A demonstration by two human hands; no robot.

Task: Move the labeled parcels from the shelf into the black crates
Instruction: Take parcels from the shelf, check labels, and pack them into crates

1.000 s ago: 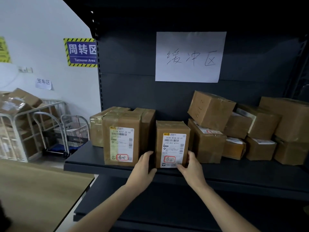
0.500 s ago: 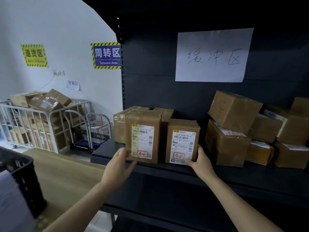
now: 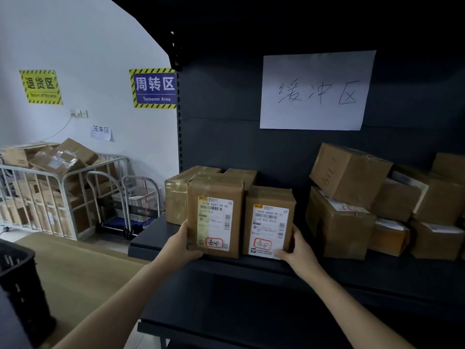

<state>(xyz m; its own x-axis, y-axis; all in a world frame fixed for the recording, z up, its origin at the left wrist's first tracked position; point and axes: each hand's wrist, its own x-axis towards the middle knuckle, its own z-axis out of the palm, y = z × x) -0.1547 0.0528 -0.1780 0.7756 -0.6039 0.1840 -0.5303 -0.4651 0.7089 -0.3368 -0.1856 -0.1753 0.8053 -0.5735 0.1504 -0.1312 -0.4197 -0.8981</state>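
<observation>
1. The left hand (image 3: 180, 248) grips the lower left corner of a tall brown cardboard parcel (image 3: 216, 217) with a white label, thumb on its front.
2. The right hand (image 3: 299, 250) clasps the lower right corner of a shorter brown cardboard parcel (image 3: 269, 222), also labelled.
3. Both parcels stand upright, touching, at the front of the dark metal shelf (image 3: 327, 270).
4. A black plastic crate (image 3: 17, 285) shows at lower left.

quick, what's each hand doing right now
Left hand: grips the taller labeled parcel at its lower left edge.
Right hand: grips the shorter labeled parcel at its lower right corner.
</observation>
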